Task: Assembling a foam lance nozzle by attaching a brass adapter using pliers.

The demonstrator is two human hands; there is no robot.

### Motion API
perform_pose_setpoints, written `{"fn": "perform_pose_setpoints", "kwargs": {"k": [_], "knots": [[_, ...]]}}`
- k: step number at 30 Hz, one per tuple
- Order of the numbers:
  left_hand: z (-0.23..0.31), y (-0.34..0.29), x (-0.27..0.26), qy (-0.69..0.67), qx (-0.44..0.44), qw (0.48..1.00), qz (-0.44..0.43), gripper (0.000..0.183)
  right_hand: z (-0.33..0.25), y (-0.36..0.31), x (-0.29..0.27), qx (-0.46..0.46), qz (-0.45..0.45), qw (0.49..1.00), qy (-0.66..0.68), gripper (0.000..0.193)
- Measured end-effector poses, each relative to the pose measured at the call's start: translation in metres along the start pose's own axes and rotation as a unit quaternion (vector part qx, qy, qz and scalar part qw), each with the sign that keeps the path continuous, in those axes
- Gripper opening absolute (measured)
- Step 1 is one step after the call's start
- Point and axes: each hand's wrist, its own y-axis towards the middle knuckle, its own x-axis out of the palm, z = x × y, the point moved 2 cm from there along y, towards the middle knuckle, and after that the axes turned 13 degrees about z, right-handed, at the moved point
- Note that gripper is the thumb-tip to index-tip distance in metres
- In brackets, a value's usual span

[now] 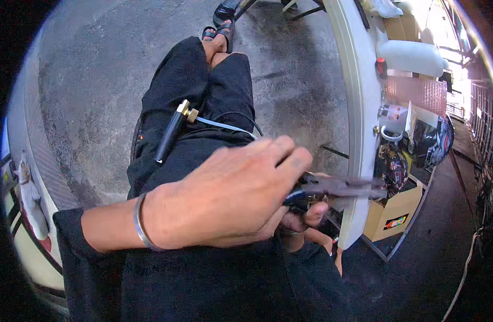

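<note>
My left hand [225, 188], with a metal bangle at the wrist, reaches across my lap, its fingers curled down over a black part [297, 197] that they mostly cover. Behind it my right hand [314, 214] is partly hidden. Its thumb and a fingertip show on either side of a long dark plier-like tool [343, 188], blurred by motion, pointing right over the table edge. A torch handle [171, 134], black with a brass valve, lies across my thighs. From it a pale blue hose [225, 126] runs under my left hand.
A white table [359, 107] stands along my right. On it are a red-and-black object [381, 67], a bubble-wrap roll [415, 94] and a white roll [410, 56]. Beyond sits a cardboard box [394, 214] beside dark clutter. A white animal [33, 204] lies at far left.
</note>
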Motion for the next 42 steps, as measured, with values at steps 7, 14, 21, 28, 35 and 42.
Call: {"fn": "perform_pose_setpoints", "kwargs": {"k": [7, 14, 21, 28, 35, 42], "knots": [[-0.017, -0.006, 0.0, -0.274, -0.142, 0.951, -0.011, 0.024, -0.002, 0.015, 0.003, -0.025, -0.038, 0.998, -0.045, 0.058], [-0.022, -0.012, 0.001, -0.268, -0.158, 0.95, -0.02, 0.023, -0.001, 0.02, 0.01, 0.054, -0.09, 0.993, 0.046, 0.047], [-0.025, -0.01, 0.003, -0.264, -0.159, 0.951, 0.015, 0.019, -0.005, 0.021, 0.022, 0.199, -0.095, 0.964, 0.151, 0.042], [-0.014, 0.006, 0.005, -0.303, -0.053, 0.947, 0.089, 0.016, 0.001, 0.027, 0.017, 0.205, -0.114, 0.945, 0.227, 0.037], [0.001, 0.006, 0.014, -0.323, -0.061, 0.942, 0.071, 0.021, 0.017, 0.027, 0.009, 0.281, -0.234, 0.753, 0.547, 0.038], [0.0, 0.002, 0.011, -0.324, -0.089, 0.939, 0.072, 0.02, 0.016, 0.024, -0.002, 0.313, -0.187, 0.834, 0.415, 0.039]]}}
